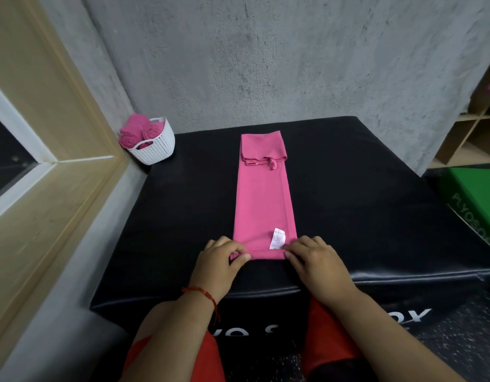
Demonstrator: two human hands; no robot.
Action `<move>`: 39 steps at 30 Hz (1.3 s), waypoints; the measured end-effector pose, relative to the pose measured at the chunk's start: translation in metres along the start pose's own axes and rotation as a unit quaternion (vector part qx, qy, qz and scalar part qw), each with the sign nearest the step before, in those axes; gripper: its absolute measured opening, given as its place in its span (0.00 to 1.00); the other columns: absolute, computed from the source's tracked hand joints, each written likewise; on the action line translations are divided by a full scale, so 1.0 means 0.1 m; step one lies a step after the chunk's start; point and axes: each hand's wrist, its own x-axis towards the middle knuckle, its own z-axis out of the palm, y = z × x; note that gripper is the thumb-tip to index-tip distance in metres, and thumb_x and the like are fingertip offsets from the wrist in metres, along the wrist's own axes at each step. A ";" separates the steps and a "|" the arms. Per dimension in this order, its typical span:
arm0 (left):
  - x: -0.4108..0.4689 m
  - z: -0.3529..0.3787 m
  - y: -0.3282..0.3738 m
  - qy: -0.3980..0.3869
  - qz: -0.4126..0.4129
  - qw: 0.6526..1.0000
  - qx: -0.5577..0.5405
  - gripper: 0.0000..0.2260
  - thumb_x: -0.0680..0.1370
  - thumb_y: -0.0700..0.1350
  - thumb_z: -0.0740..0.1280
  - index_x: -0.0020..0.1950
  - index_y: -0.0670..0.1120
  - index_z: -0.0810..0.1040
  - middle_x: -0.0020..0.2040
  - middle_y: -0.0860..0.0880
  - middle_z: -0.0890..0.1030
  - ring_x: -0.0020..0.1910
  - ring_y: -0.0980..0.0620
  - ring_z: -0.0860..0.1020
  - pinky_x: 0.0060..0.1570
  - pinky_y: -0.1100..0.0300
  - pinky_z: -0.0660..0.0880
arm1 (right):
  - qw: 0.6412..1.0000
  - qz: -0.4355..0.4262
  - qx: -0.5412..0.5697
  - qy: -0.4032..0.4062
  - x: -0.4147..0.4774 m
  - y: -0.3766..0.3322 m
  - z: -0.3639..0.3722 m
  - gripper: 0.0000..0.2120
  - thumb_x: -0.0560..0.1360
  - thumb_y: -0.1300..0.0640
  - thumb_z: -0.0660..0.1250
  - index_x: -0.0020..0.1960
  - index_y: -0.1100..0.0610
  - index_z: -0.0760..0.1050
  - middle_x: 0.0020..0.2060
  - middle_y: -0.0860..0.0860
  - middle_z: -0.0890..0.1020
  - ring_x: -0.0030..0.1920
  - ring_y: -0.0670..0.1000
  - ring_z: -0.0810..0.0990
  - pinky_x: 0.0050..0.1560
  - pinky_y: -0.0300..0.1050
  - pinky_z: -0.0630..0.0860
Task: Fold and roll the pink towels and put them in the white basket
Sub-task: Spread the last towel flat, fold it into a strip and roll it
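Note:
A pink towel (263, 194) lies folded into a long narrow strip on the black padded box (362, 205), running away from me, its far end folded back on itself. A white label sits near its near end. The near edge is turned over into a small roll. My left hand (220, 260) pinches the left end of that roll, and my right hand (311, 259) pinches the right end. The white basket (158, 147) stands at the box's far left corner with rolled pink towels (136, 132) inside it.
A grey concrete wall runs behind the box. A wooden window frame (45, 150) lines the left side. To the right lie a green box (475, 197) and wooden shelving (469, 133). My red-clad knees are below the box's front edge.

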 end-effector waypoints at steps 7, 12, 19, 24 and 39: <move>0.14 0.00 -0.01 -0.013 -0.083 0.996 0.028 0.13 0.82 0.63 0.63 0.48 0.57 0.81 0.47 0.60 0.77 0.53 0.55 0.72 0.57 0.52 0.67 | 0.983 0.120 0.135 -0.020 0.12 -0.03 -0.06 0.06 0.83 0.45 0.66 0.56 0.38 0.81 0.47 0.36 0.81 0.49 0.42 0.76 0.56 0.50 0.73; 0.19 0.03 0.04 0.021 -0.127 0.992 0.002 0.08 0.80 0.59 0.68 0.45 0.57 0.78 0.42 0.58 0.78 0.50 0.56 0.74 0.56 0.52 0.70 | 0.974 0.147 0.172 -0.001 0.12 -0.04 -0.06 0.07 0.79 0.48 0.70 0.44 0.44 0.73 0.39 0.40 0.80 0.44 0.43 0.77 0.49 0.51 0.76; 0.19 0.15 0.10 0.067 0.027 0.997 0.012 0.14 0.78 0.38 0.70 0.44 0.58 0.79 0.48 0.62 0.74 0.50 0.59 0.70 0.53 0.58 0.67 | 0.988 0.085 0.115 0.057 0.10 -0.04 -0.03 0.03 0.79 0.53 0.73 0.52 0.48 0.82 0.48 0.40 0.73 0.48 0.46 0.74 0.47 0.41 0.74; 0.12 0.12 0.08 0.042 0.063 0.996 0.042 0.15 0.80 0.37 0.67 0.47 0.58 0.83 0.49 0.63 0.77 0.50 0.60 0.72 0.55 0.56 0.71 | 0.997 -0.049 0.035 0.047 0.09 -0.06 0.00 0.16 0.73 0.70 0.74 0.52 0.50 0.84 0.48 0.42 0.80 0.44 0.48 0.71 0.43 0.42 0.75; 0.08 0.04 0.05 -0.023 -0.057 0.998 0.001 0.06 0.82 0.54 0.67 0.59 0.64 0.76 0.52 0.63 0.76 0.58 0.56 0.70 0.60 0.56 0.64 | 0.989 0.056 0.137 0.008 0.06 0.03 0.02 0.11 0.81 0.53 0.71 0.62 0.44 0.83 0.53 0.40 0.81 0.52 0.44 0.73 0.55 0.38 0.71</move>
